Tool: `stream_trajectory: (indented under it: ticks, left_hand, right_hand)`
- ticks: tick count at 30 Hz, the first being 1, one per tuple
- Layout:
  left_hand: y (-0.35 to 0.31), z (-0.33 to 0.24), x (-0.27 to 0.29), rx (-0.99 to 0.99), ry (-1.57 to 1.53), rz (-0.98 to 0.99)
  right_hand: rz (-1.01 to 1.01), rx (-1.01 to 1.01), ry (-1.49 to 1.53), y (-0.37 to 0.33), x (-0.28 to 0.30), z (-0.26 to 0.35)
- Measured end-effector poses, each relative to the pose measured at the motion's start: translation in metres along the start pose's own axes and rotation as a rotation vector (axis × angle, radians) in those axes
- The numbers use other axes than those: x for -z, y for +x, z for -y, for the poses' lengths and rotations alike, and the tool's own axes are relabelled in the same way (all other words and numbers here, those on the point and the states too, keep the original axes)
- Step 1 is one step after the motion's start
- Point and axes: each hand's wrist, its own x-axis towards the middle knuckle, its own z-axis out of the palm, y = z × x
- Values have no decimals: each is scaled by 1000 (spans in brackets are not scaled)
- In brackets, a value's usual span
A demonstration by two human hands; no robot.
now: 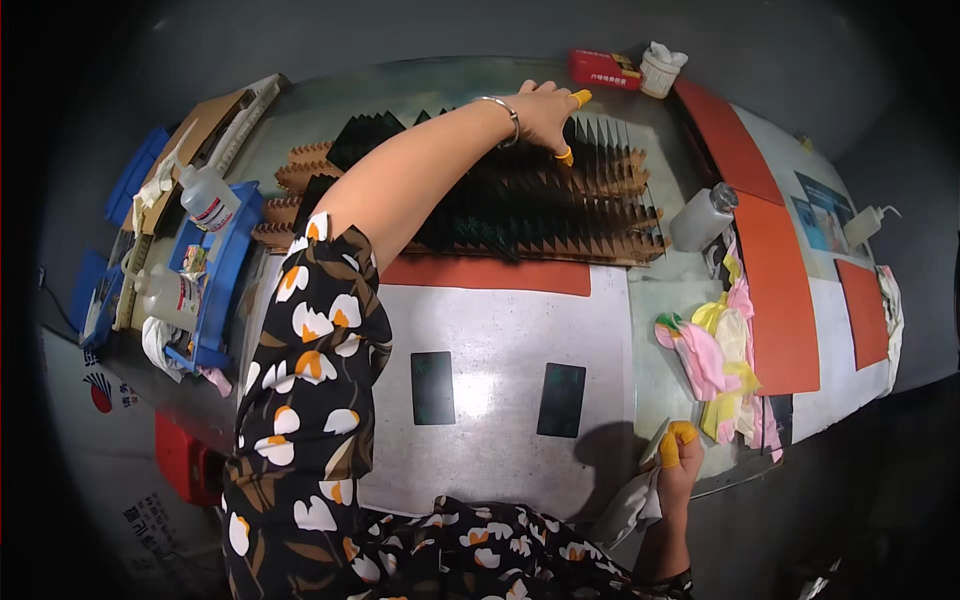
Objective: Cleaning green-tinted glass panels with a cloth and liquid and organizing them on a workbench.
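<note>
Grey bottle (703, 218) stands beside dark plates (515, 205), left hand (571, 126) spread nearby, right hand (680, 466) clamped on white cloth (634, 503).

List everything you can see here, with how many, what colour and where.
Flat plates: two, dark, on the mat
Standing plates: many, dark, in the holders
Notched holders: several, brown, table's far side
Mat: one, whitish, centre
Sheets: several, orange-red, mostly right
Box: one, red, far right
Cup: one, white, beside the box
Bottle: one, grey, right of holders
Cloth pile: uncounted, pink and yellow, right
Containers: several, blue, left
Squeeze bottles: two, whitish, left
Cloth: one, white, in the right hand
Bracelet: one, silver, left wrist
Left hand: one, yellow finger covers, over the standing plates
Right hand: one, yellow finger covers, lower right
</note>
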Motion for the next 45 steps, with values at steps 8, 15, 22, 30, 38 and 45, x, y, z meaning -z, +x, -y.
stream_trajectory:
  ticks: [8, 15, 22, 30, 38, 45]
  left_hand:
    - [6, -11, 21, -73, -71, 44]
    - [-198, -63, 53, -190, -428, -323]
    - [-343, -85, -69, 122, -361, -58]
    - [-337, -100, -87, 110, -377, -69]
    - [-314, -101, -75, 209, -441, 45]
    - [-304, -92, -35, -25, -226, -131]
  right_hand:
    - [31, 2, -63, 11, 5, -21]
    - [-18, 61, 23, -4, 7, -6]
    - [-125, 50, -82, -9, 4, 1]
    - [-101, 66, -48, -4, 10, -4]
    - [-67, 73, -22, 13, 6, -10]
    - [-11, 139, -115, 9, -1, -9]
